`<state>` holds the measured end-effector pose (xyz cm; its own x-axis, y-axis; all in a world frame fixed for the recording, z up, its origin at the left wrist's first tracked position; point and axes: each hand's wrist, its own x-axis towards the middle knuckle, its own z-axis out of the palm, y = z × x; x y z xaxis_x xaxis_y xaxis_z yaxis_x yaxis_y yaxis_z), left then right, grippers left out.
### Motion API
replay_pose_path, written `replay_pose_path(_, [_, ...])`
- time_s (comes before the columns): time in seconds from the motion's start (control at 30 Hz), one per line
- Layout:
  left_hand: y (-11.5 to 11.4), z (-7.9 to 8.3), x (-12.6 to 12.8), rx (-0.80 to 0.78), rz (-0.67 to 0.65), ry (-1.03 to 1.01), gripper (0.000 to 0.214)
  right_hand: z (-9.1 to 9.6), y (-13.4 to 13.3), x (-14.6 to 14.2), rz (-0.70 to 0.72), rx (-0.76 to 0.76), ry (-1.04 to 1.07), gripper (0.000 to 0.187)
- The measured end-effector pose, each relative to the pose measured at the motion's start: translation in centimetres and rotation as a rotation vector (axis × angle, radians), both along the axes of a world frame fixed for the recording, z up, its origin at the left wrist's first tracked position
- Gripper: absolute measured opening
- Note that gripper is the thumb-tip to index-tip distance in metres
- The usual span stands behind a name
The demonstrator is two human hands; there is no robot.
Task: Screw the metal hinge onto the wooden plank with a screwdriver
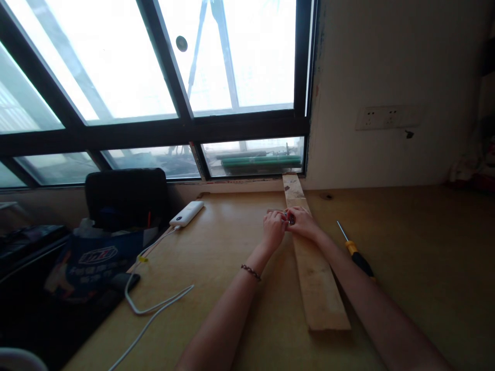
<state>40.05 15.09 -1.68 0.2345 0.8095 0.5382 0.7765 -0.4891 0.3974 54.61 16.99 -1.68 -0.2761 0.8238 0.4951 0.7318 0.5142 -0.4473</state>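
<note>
My left hand (274,228) and my right hand (303,222) meet over the far half of a long wooden board (319,286). Between their closed fingers is a small shiny metal piece (291,219), too small and dark for me to name. Both hands seem to grip it, with the fingertips mostly covering it. The board lies flat on the table, running away from me toward the window. A screwdriver (355,252) with a yellow and black handle rests to the right of my right forearm, its shaft pointing away from me.
On the wooden table (240,288), a white power bank (187,214) lies at the left edge with a white cable (154,309) trailing toward me. Beyond the left edge are a black chair (126,196) and a blue bag (100,260). A wall socket (386,117) is at right.
</note>
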Motion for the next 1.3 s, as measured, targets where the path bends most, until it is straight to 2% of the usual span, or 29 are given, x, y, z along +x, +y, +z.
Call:
replay_pose_path(0.2, [0.2, -0.5, 0.0, -0.01, 0.004, -0.014, 0.008, 0.1, -0.1, -0.2, -0.018, -0.009, -0.002, 0.026])
replay_pose_path(0.33, [0.5, -0.8, -0.3, -0.031, -0.031, -0.071, 0.006, 0.2, -0.2, -0.2, -0.009, -0.008, -0.015, 0.036])
replay_pose_path(0.63, [1.8, -1.1, -0.8, -0.265, -0.007, -0.358, 0.01, 0.4, -0.3, 0.0, 0.016, -0.031, -0.017, 0.037])
replay_pose_path(0.8, [2.1, -1.4, -0.8, -0.342, 0.001, -0.474, 0.015, 0.4, -0.3, -0.1, -0.003, -0.016, 0.003, 0.047])
replay_pose_path(1.0, [2.5, -1.7, -0.7, -0.414, -0.005, -0.523, 0.016, 0.1, -0.1, 0.0, -0.006, -0.018, -0.028, 0.035])
replay_pose_path(1.3, [2.4, -2.2, -0.1, -0.47, -0.003, -0.599, 0.012, 0.1, 0.0, 0.0, -0.01, -0.042, -0.02, 0.028])
